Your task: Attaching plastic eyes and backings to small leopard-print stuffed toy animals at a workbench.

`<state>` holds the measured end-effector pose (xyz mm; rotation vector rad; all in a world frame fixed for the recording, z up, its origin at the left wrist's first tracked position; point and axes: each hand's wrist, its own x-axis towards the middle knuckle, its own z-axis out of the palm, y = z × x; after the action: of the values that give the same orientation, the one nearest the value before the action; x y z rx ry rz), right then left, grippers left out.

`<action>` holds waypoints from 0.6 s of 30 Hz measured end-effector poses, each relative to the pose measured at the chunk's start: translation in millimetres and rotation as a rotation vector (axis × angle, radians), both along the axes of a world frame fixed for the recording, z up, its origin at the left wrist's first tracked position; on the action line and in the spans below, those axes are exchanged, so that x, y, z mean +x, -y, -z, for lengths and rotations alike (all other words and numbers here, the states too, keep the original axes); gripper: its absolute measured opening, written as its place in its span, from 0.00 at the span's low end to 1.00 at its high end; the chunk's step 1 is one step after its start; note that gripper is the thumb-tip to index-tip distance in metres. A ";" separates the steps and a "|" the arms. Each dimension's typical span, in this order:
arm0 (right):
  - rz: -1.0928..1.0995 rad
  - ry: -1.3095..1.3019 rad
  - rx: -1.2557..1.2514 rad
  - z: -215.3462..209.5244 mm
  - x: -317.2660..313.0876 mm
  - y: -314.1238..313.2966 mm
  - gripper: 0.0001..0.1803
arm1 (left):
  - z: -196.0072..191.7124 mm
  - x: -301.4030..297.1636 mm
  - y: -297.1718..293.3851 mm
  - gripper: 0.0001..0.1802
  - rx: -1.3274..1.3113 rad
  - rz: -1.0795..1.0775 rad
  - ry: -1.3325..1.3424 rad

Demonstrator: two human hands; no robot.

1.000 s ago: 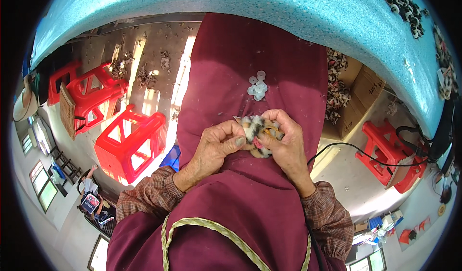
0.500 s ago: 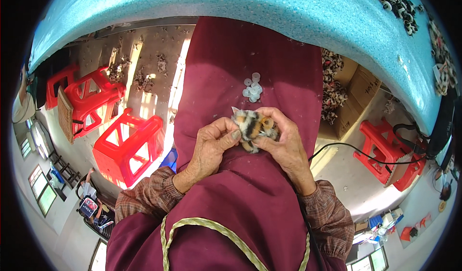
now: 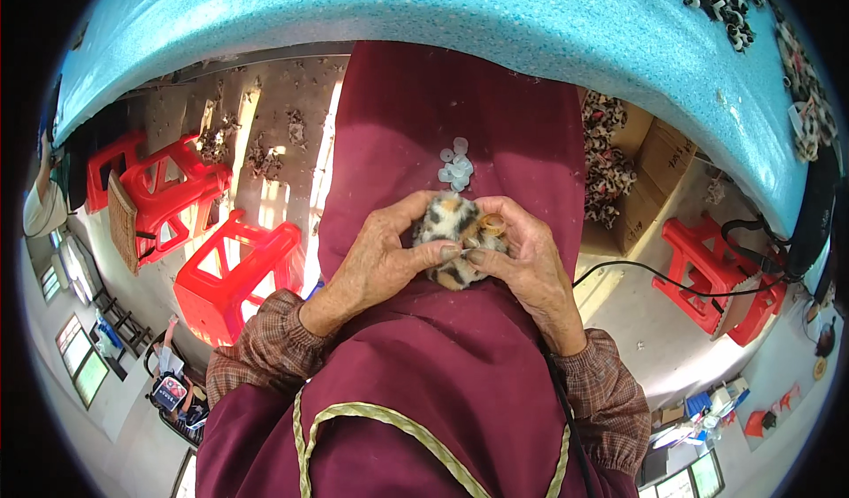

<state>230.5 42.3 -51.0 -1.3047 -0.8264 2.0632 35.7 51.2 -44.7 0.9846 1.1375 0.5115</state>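
Note:
A small plush piece (image 3: 447, 219), white with black and orange patches, sits above my lap between my two hands. My left hand (image 3: 393, 243) wraps its left side, the thumb pressing on the fur near the middle. On the other side my right hand (image 3: 523, 249) is closed on it, thumb tip close to the left thumb. A round orange-brown part (image 3: 492, 225) shows beside my right fingers; its exact kind is unclear. Several translucent whitish discs (image 3: 457, 169) lie in a small heap on my maroon apron (image 3: 389, 135), just beyond the hands.
A speckled blue table (image 3: 424, 20) curves across the front, with small black-and-white parts (image 3: 721, 3) and plush pieces (image 3: 806, 100) at its right. Under it stands a cardboard box (image 3: 659, 166) of patterned plush pieces (image 3: 606, 166). Red stools (image 3: 234, 272) flank me; a black cable (image 3: 637, 264) runs right.
My left hand has moved up and spread farther around the plush piece, which has turned to show more white, black-spotted fur. The right hand keeps its hold.

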 end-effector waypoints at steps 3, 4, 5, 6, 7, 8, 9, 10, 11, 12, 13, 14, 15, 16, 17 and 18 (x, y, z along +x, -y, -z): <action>0.155 -0.116 -0.005 -2.3 3.9 4.1 0.23 | -2.1 2.1 -3.2 0.25 -0.272 -0.142 0.116; 0.182 0.104 0.112 -8.5 5.1 3.9 0.22 | 1.8 2.4 -0.8 0.23 -0.267 -0.210 0.153; 0.207 0.325 0.228 -12.2 6.6 5.3 0.21 | 1.0 3.1 -0.7 0.23 -0.265 -0.210 0.150; 0.258 0.502 0.388 -10.0 8.3 10.4 0.15 | -0.3 4.4 -1.1 0.23 -0.293 -0.251 0.179; 0.261 0.504 0.388 -12.0 9.3 13.8 0.15 | -0.9 5.7 -1.4 0.23 -0.321 -0.293 0.208; 0.209 0.525 0.335 -15.4 9.7 15.7 0.12 | -0.1 7.0 -1.1 0.23 -0.322 -0.291 0.209; 0.159 0.548 0.284 -17.7 11.0 16.9 0.09 | 1.3 9.5 -0.3 0.23 -0.311 -0.331 0.235; 0.199 0.515 0.349 -11.8 5.3 18.2 0.07 | 2.4 11.2 0.7 0.23 -0.301 -0.370 0.261; 0.088 0.570 0.323 -13.4 5.8 16.5 0.07 | 2.8 12.1 2.2 0.23 -0.299 -0.368 0.263; 0.085 0.549 0.314 -11.2 3.4 14.9 0.06 | 3.4 12.2 3.4 0.23 -0.291 -0.328 0.254; 0.080 0.527 0.305 -8.3 1.4 13.9 0.06 | 3.9 12.3 4.6 0.24 -0.283 -0.289 0.245; 0.081 0.527 0.305 -5.8 2.0 13.2 0.06 | 4.5 13.3 5.6 0.24 -0.282 -0.288 0.245; 0.025 0.490 0.264 -3.5 2.7 12.9 0.05 | 5.2 14.7 6.7 0.24 -0.243 -0.267 0.241; -0.031 0.452 0.223 -1.4 3.3 13.4 0.05 | 5.4 16.0 7.5 0.25 -0.204 -0.246 0.237; -0.032 0.453 0.223 1.4 3.3 15.1 0.05 | 4.6 17.2 7.4 0.25 -0.205 -0.246 0.238; 0.022 0.393 0.217 4.4 3.7 16.7 0.05 | 2.9 18.8 7.3 0.23 -0.176 -0.276 0.213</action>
<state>234.2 25.6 -55.4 -1.6075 -1.1623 1.6652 54.5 43.9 -47.6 0.6076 1.1099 0.7077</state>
